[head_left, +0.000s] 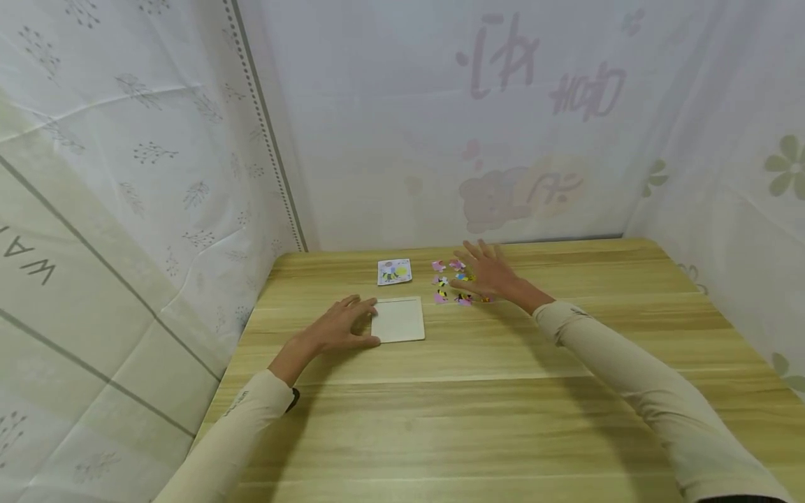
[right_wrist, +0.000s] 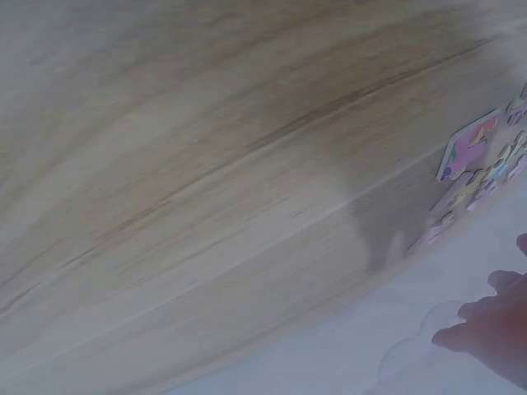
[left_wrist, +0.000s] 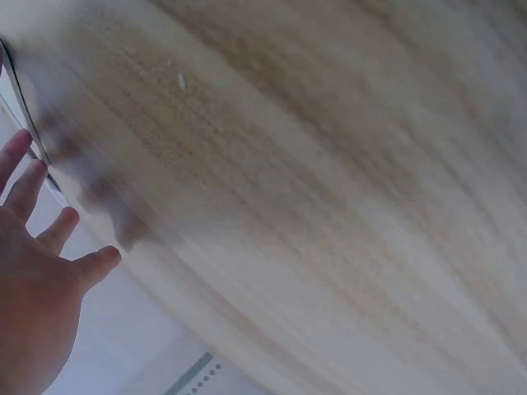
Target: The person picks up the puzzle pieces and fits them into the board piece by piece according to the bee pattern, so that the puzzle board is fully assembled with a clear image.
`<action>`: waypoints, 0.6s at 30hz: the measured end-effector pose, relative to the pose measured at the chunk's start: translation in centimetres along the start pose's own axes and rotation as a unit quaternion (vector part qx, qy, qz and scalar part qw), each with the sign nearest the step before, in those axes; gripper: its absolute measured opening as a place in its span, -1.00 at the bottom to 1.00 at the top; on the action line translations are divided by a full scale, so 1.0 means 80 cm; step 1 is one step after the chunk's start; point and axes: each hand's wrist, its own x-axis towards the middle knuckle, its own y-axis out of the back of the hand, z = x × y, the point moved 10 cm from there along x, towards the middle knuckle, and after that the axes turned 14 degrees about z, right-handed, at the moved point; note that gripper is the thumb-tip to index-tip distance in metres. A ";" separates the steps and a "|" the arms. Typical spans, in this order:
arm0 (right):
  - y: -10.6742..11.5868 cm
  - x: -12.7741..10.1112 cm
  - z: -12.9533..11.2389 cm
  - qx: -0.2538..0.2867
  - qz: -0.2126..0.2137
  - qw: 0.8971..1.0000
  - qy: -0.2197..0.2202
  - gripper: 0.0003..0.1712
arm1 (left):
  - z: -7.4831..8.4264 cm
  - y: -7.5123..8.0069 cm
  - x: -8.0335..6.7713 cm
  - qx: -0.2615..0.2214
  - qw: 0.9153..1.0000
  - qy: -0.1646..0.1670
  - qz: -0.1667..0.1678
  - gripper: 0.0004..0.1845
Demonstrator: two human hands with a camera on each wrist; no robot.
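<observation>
My left hand point(head_left: 342, 325) is at the left edge of a square cream-white puzzle tray point(head_left: 398, 321), fingers and thumb spread along that side. In the left wrist view the left hand point(left_wrist: 37, 280) shows spread fingers, with a sliver of the tray past them. Above the scattered jigsaw pieces point(head_left: 442, 296) hovers my right hand point(head_left: 493, 272), fingers fanned out, and it hides some of them. These pieces are pink, yellow, black and blue. The right wrist view shows the right hand point(right_wrist: 494, 325) spread, with colourful jigsaw pieces point(right_wrist: 469, 152) on the table beyond it.
A small picture card point(head_left: 394, 272) with a striped bee lies behind the tray. The wood-grain table point(head_left: 402, 419) reaches back to a pale printed curtain point(head_left: 390, 140). More patterned cloth point(head_left: 157, 209) hangs at the left side, and again at the right.
</observation>
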 end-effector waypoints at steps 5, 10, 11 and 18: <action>-0.009 0.010 -0.005 0.009 -0.005 1.000 0.011 -0.12 | -0.004 -0.004 0.002 -0.002 1.000 0.009 -0.001 -0.20; -0.015 0.020 -0.011 0.026 0.008 0.999 0.036 -0.25 | -0.005 -0.003 0.002 0.002 1.000 0.021 0.001 -0.07; -0.016 0.021 -0.012 0.028 0.009 0.999 0.040 -0.28 | -0.005 -0.003 0.003 0.002 1.000 0.022 0.001 -0.06; -0.029 0.034 -0.016 0.039 0.000 0.998 0.054 -0.36 | -0.006 -0.003 0.002 -0.001 0.999 0.034 -0.002 0.00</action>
